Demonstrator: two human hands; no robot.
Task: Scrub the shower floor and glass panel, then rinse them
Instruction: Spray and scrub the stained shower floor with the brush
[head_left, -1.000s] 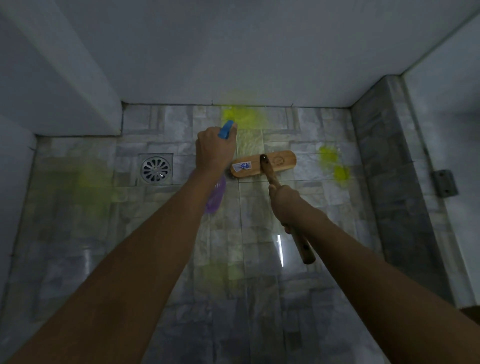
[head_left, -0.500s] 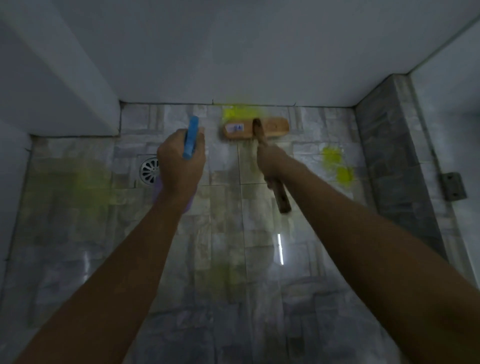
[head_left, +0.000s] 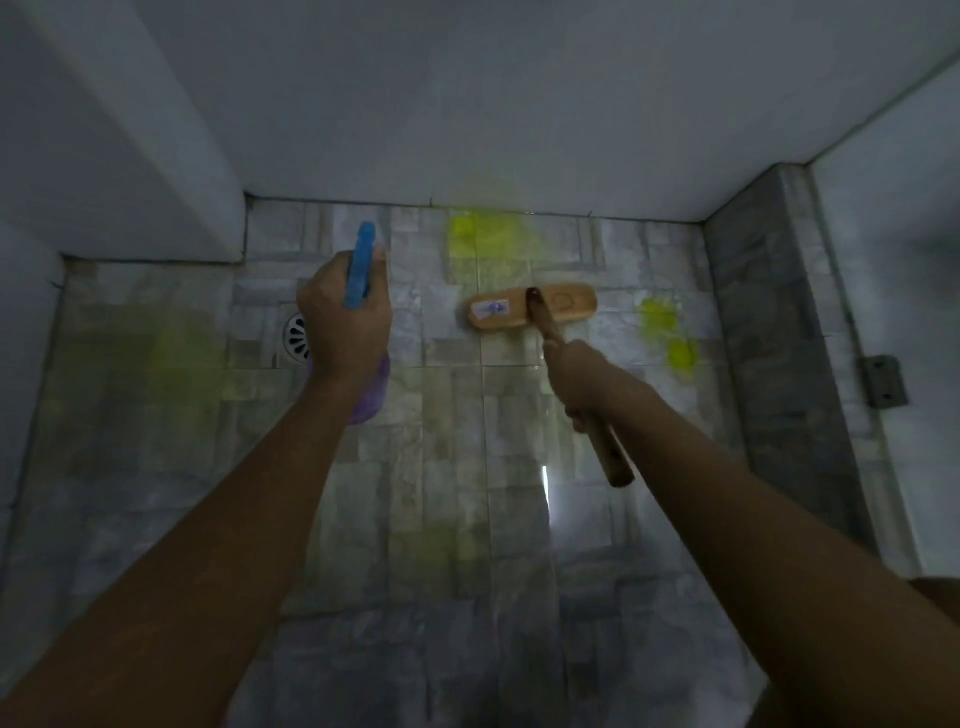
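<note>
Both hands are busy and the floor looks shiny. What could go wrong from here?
Slip: the floor shows a glare streak, so it is probably wet. The left hand grips the spray bottle and the right hand grips the brush, leaving no free hand to catch a fall.
Missed spots: the yellow patch by the wall and the yellow patches right of the brush lie outside its head and may go unscrubbed.

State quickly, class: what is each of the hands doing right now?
The left hand grips the spray bottle.
The right hand grips the scrub brush by its handle.
</note>
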